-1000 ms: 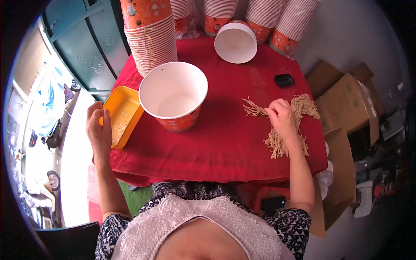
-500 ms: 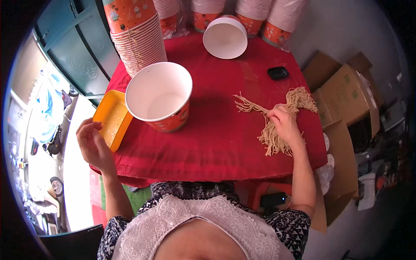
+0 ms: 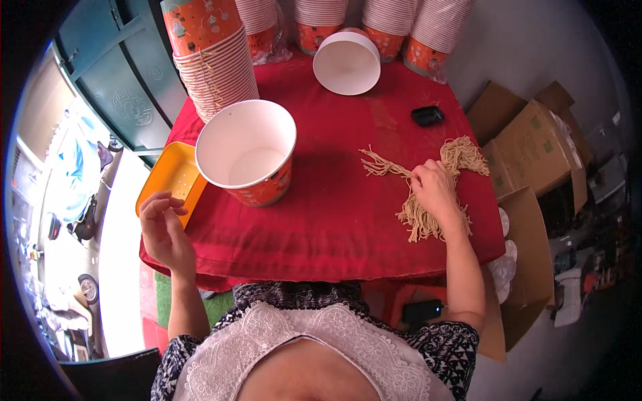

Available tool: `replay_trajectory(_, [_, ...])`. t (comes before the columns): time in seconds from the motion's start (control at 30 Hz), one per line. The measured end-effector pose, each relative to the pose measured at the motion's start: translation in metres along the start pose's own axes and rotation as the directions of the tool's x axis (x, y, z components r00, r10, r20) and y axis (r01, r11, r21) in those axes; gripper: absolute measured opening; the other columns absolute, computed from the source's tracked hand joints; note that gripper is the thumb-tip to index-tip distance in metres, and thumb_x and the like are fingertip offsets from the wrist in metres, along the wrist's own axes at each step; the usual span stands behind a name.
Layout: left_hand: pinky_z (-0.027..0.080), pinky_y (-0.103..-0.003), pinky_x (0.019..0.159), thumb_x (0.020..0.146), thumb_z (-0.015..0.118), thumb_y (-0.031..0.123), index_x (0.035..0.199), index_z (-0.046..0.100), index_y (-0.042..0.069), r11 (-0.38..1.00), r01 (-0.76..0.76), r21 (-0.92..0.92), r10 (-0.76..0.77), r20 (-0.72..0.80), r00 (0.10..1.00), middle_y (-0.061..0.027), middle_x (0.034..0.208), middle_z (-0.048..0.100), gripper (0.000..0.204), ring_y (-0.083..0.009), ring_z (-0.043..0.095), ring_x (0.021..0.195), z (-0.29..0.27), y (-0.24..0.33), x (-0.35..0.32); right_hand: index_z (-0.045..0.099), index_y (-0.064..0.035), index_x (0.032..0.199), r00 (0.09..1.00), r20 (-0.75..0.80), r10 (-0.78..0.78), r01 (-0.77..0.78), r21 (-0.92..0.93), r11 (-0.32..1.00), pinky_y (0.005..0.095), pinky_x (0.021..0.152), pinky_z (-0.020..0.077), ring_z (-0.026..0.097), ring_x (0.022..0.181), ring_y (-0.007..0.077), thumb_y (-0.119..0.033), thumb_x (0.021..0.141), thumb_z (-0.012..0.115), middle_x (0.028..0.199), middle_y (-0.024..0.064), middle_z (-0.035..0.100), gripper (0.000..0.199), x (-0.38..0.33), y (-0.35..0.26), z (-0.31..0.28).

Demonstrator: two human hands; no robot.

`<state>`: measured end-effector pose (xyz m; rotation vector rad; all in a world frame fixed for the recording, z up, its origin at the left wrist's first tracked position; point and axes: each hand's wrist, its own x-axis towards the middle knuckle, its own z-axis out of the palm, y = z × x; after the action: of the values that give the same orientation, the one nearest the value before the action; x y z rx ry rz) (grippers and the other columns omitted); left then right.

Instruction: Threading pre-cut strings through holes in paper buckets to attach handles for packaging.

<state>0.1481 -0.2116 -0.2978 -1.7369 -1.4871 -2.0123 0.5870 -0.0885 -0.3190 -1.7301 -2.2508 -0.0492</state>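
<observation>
On the right of the red-covered table, my right hand [image 3: 436,190] closes around the middle of a bundle of thin beige strings [image 3: 418,219]. Loose ends fan out to the left, to the upper right and below the hand; the fingertips are partly hidden. My left hand [image 3: 166,234] is raised over the table's left edge, fingers loosely curled and apart from the thumb, with nothing visible in it. Just beyond it lies a yellow tray [image 3: 195,199] with small pale bits inside. To its right, a large white-lined orange paper bucket [image 3: 244,150] stands upright and open.
A tall stack of paper buckets [image 3: 215,73] rises at the back left, with several more stacks [image 3: 384,37] along the back. One bucket [image 3: 346,63] lies tipped on its side. A small black case [image 3: 428,115] sits at right. Cardboard boxes [image 3: 528,147] stand beside the table.
My left hand has moved right and slightly nearer me, along the tray's near end. My right hand stays on the strings, its fingers shifted slightly.
</observation>
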Motion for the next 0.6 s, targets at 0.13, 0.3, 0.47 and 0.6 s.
replay_trajectory(0.13, [0.05, -0.022, 0.064, 0.092, 0.042, -0.01, 0.099, 0.053, -0.004, 0.994, -0.002, -0.107, 0.006, 0.044, 0.999, -0.017, 0.107, 0.056, 0.014, -0.015, 0.061, 0.079, 0.003, 0.011, -0.01, 0.067, -0.0018, 0.087, 0.999, -0.035, -0.027, 0.029, 0.059, 0.998, 0.0403, 0.084, 0.0471, 0.057, 0.09, 0.0284, -0.005, 0.087, 0.06, 0.091, 0.0125, 0.062, 0.008, 0.004, 0.001, 0.004])
replay_trajectory(0.3, [0.048, -0.023, 0.064, 0.091, 0.041, -0.012, 0.099, 0.053, -0.004, 0.984, 0.043, -0.176, -0.027, 0.092, 0.995, -0.0166, 0.104, 0.057, 0.017, -0.0145, 0.059, 0.076, 0.012, 0.018, -0.023, 0.065, -0.0012, 0.081, 1.0, 0.01, 0.006, -0.007, 0.132, 0.991, 0.042, 0.084, 0.0466, 0.058, 0.093, 0.0327, -0.008, 0.085, 0.063, 0.088, 0.0146, 0.061, 0.007, 0.006, 0.007, 0.011])
replay_trajectory(0.47, [0.047, -0.022, 0.069, 0.089, 0.042, -0.015, 0.098, 0.053, -0.004, 0.985, 0.072, -0.154, -0.047, 0.164, 0.985, -0.0155, 0.104, 0.057, 0.018, -0.0125, 0.056, 0.077, 0.016, 0.014, -0.03, 0.067, -0.0014, 0.084, 0.996, 0.076, 0.045, -0.05, 0.062, 0.997, 0.0426, 0.086, 0.0468, 0.059, 0.096, 0.0332, -0.011, 0.085, 0.064, 0.089, 0.0167, 0.063, 0.01, 0.01, -0.001, 0.007])
replay_trajectory(0.6, [0.046, -0.022, 0.069, 0.088, 0.042, -0.015, 0.097, 0.054, -0.003, 0.986, 0.08, -0.149, -0.048, 0.209, 0.977, -0.0153, 0.104, 0.058, 0.019, -0.012, 0.055, 0.076, 0.019, 0.017, -0.03, 0.068, 0.0028, 0.089, 0.984, 0.156, 0.083, -0.074, -0.064, 0.995, 0.0434, 0.091, 0.0467, 0.061, 0.093, 0.0322, -0.01, 0.088, 0.061, 0.092, 0.0197, 0.066, 0.015, 0.009, -0.009, 0.004])
